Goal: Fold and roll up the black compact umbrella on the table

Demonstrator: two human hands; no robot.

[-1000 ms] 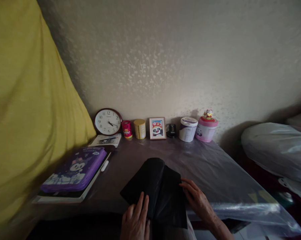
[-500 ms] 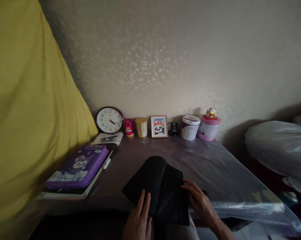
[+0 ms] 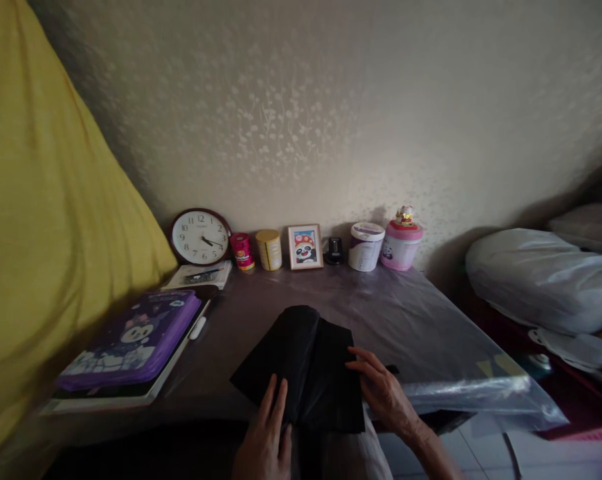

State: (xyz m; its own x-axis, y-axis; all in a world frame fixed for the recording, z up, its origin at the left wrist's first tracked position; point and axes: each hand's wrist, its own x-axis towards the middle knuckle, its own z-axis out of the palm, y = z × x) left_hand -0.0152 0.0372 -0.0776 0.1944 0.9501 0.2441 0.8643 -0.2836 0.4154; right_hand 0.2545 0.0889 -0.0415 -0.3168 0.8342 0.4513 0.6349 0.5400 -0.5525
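A thin, folded black sheet (image 3: pixel 305 373), of plastic or cloth I cannot tell which, lies across the table's front edge with its near part hanging over my lap. At its lower left, my left hand (image 3: pixel 268 427) has two fingers stretched over the top while the thumb tucks in at the near edge, gripping it. My right hand (image 3: pixel 383 387) grips the right edge, fingertips on the upper face; its thumb is hidden. A raised, rounded fold runs down the middle of the sheet between both hands.
A purple pencil case (image 3: pixel 135 340) rests on books at left, near a white stick-like item (image 3: pixel 198 327). Along the wall stand a clock (image 3: pixel 201 237), tins, a picture frame (image 3: pixel 305 247) and tubs. A yellow curtain (image 3: pixel 41 233) hangs left; a white bag (image 3: pixel 541 277) bulges right.
My view has swung slightly to the right, so everything sits further left in the picture. Both hands stay on the black sheet with almost the same hold.
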